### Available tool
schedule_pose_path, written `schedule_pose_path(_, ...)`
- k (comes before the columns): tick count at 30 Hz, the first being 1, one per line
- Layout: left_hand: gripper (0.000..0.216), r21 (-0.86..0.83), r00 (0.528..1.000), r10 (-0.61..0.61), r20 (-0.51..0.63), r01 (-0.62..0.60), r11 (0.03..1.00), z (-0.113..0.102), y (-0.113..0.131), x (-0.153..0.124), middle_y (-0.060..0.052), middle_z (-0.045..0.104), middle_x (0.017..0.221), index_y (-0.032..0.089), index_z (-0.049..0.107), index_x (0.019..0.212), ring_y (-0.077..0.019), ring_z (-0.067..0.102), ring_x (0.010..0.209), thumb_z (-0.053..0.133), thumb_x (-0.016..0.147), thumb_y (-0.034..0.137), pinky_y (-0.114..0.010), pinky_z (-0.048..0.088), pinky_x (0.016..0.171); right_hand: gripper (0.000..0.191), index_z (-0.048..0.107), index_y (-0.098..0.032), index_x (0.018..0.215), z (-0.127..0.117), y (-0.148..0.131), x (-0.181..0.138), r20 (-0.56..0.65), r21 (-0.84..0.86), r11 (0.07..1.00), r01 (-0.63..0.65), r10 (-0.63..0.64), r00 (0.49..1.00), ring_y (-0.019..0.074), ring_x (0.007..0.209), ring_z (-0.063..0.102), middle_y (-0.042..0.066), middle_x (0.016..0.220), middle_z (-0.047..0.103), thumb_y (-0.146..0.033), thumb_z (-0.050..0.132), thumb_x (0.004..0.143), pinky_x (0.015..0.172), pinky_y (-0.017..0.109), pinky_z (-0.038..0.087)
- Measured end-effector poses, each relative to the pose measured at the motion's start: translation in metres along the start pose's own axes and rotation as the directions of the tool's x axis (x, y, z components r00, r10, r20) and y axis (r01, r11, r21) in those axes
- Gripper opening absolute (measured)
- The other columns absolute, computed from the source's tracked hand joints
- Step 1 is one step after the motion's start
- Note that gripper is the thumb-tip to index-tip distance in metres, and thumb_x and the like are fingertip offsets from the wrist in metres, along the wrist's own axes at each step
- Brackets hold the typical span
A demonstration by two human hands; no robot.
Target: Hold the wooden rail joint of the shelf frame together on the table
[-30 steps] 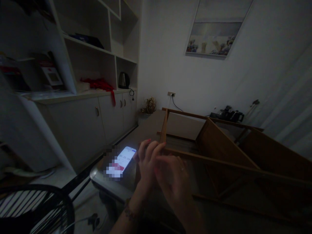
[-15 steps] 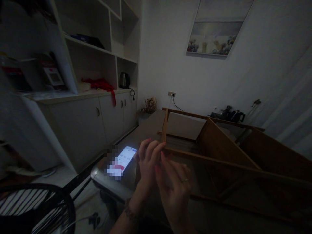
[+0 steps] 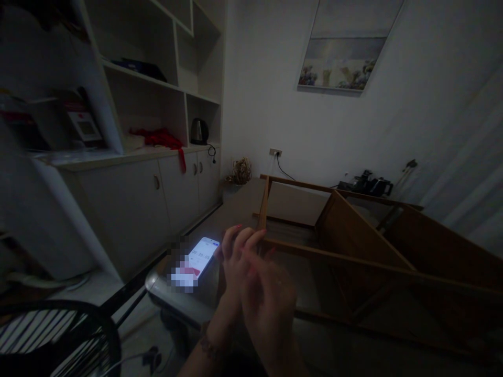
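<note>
My left hand [image 3: 234, 252] is raised at the near corner of a brown wooden frame [image 3: 334, 256] that lies on its side. Its fingers are curled close together against that corner, and what they grip is hidden. My right hand [image 3: 269, 299] is just below and in front of it, overlapping it. It is smeared by motion, with its fingertips pointing up toward the left fingers. A lit phone [image 3: 198, 256] lies face up just left of my left hand on a small dark table [image 3: 173, 296].
White cabinets with shelves [image 3: 129, 188] line the left wall, holding a kettle [image 3: 199, 131] and a red cloth [image 3: 163, 139]. A black wire fan guard [image 3: 51, 335] sits at the bottom left. A painting [image 3: 341, 50] hangs on the far wall above dark equipment [image 3: 365, 184].
My right hand has dropped slightly and shifted left, closer under the left hand, and has become blurred. My left hand stays at the frame's corner.
</note>
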State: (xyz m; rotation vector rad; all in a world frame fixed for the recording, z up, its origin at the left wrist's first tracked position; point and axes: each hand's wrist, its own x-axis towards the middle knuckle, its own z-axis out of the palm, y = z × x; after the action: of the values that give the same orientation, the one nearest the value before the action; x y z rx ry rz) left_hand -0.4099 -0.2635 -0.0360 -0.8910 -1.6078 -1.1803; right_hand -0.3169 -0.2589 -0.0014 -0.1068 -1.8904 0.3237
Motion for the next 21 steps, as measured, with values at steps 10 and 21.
schedule_pose_path(10, 0.024, -0.02, 0.999, 0.011, 0.044, -0.01, 1.0, -0.005, 0.002, 0.002, -0.004, 0.068, 0.105, 0.024, 0.065, 0.116, -0.0241, 0.051, 0.12, 0.06, 0.095, 0.034, -0.037, 0.032, 0.102, 0.018, 0.064, -0.019, 0.105, -0.032, 0.001, -0.002, -0.001, 0.067, 0.998, 0.019, -0.019, 1.0, 0.0126, 0.059, 0.056, 0.0, 0.072, 0.067, -0.011, 0.051, 0.094, 0.056, 0.025, 0.043)
schedule_pose_path(21, 0.04, -0.03, 0.998, 0.035, 0.046, -0.034, 0.999, -0.004, -0.006, -0.003, -0.004, 0.069, 0.121, 0.025, 0.055, 0.135, -0.0236, 0.045, 0.134, 0.059, 0.096, 0.034, -0.037, 0.028, 0.111, 0.016, 0.061, -0.02, 0.096, -0.015, 0.013, -0.005, 0.025, 0.022, 0.995, 0.096, -0.097, 0.995, 0.015, 0.064, 0.058, 0.0, 0.076, 0.07, -0.009, 0.049, 0.095, 0.063, 0.028, 0.043)
